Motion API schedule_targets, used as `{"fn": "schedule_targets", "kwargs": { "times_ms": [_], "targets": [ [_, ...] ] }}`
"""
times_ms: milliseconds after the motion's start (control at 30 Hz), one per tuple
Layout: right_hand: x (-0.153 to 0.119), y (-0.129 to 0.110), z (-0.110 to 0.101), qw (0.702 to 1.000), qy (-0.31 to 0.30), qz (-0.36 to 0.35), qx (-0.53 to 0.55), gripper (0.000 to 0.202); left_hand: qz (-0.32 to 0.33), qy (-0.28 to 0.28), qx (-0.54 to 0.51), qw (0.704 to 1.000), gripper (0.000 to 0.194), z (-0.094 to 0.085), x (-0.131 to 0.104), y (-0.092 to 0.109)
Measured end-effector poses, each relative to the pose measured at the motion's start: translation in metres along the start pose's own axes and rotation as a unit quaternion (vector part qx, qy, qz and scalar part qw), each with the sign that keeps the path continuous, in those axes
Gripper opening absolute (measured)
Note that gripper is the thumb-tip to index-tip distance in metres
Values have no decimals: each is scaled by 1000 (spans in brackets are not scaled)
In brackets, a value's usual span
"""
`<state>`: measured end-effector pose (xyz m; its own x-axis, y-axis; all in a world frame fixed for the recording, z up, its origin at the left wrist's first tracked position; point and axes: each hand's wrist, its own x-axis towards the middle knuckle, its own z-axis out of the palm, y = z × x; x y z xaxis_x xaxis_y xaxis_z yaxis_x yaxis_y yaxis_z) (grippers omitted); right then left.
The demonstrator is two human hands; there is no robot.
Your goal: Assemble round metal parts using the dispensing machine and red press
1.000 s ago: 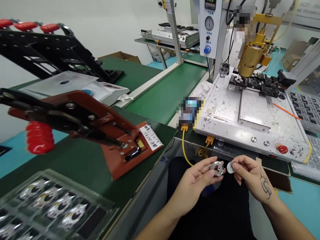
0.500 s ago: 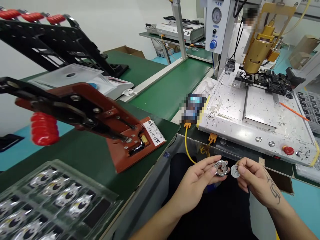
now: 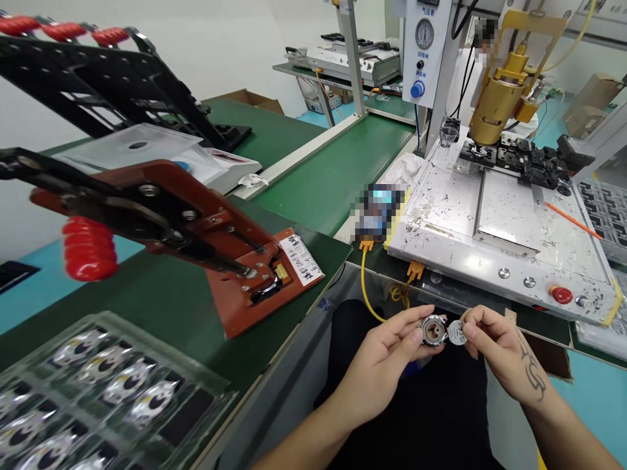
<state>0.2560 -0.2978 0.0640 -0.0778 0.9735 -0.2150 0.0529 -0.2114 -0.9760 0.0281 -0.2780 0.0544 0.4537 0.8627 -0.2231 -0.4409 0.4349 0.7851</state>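
Head view. Landmark: white flat metal machine base (image 3: 441,212), upper right, dark specks all over its top.

Left hand (image 3: 385,356): grasping a round silver metal case with a ring-shaped rim (image 3: 433,330), thumb on the near side, fingers behind. Case sits just in front of the machine base, on the person's side, lower than its front edge. Hollow side faces the camera, a pinkish patch showing inside.

Right hand (image 3: 497,343): pinching a thin round grey-silver disc (image 3: 457,333), thumb against fingertips. Disc also in front of the machine base, right beside the case; cannot tell if the edges touch. Fine markings on the disc, too small to read. Dark curved tattoo on the right wrist.

On the machine base: black blocky fixture (image 3: 526,160) toward the back, gold metal cylinder (image 3: 492,108) above its left end, slim orange stick (image 3: 573,220) on the right part, red round push button (image 3: 561,295) on the front panel.

Left of the machine base, near: yellow cable (image 3: 364,277) with orange plug. Left and further back: flat green belt (image 3: 337,170). Well left: reddish-brown metal lever press (image 3: 169,186) with a ribbed red grip (image 3: 89,251). Far left and nearer the person than the machine base: clear plastic compartment tray (image 3: 110,318) holding shiny silver metal parts (image 3: 154,401).
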Motion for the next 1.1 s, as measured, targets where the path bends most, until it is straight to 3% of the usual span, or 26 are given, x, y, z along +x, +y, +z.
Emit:
{"fn": "schedule_targets", "kwargs": {
  "times_ms": [200, 467, 767, 1100],
  "targets": [
    [2, -12, 8, 997, -15, -64, -38, 32, -3, -5, -1, 1000, 45, 0, 0, 0],
    [1, -14, 19, 992, -15, -81, -96, 28, 9, 0, 26, 1000, 47, 5, 0, 1],
    [3, -13, 20, 994, -25, -78, -73, 25, 8, 0, 39, 999, 39, 8, -2, 2],
    [2, -11, 22, 990, -6, -100, -98, 24, 11, -10, 54, 998, 43, 10, -3, 2]
  ]
}}
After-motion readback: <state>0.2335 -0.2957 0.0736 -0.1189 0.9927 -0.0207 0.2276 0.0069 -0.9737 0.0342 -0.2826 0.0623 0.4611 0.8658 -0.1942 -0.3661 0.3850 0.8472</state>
